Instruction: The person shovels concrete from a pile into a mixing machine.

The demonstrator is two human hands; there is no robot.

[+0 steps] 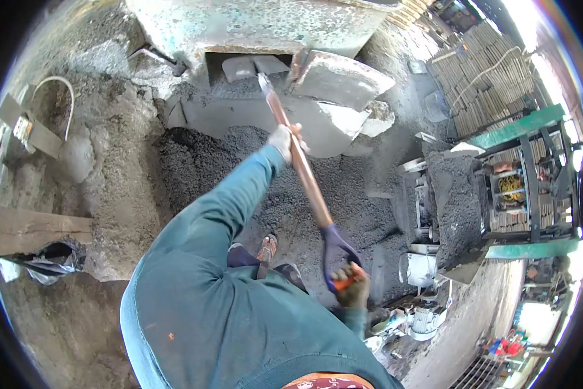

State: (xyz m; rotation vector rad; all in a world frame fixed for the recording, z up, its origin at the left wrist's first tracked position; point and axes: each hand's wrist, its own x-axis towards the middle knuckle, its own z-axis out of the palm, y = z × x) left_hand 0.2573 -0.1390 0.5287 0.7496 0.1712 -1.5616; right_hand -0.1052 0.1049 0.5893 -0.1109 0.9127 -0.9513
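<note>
A long-handled shovel (304, 178) lies diagonally across the middle of the view. Its wooden shaft is in my left hand (286, 141), the fingers wrapped round it. Lower down, my right hand (353, 285) grips the purple D-shaped handle at its orange crossbar. The metal blade (256, 67) reaches into a dark rectangular opening at the base of a large worn tank (259, 26). Smooth grey material (226, 117) lies before the opening, and a dark coarse heap (194, 162) lies nearer my feet.
Beside the opening leans a grey slab (343, 78), with a broken white chunk (379, 118) near it. At the right stand a green-framed machine (515, 249), a motor (424, 322) and stacked slats (482, 81). A wooden beam (38, 229) juts in from the left.
</note>
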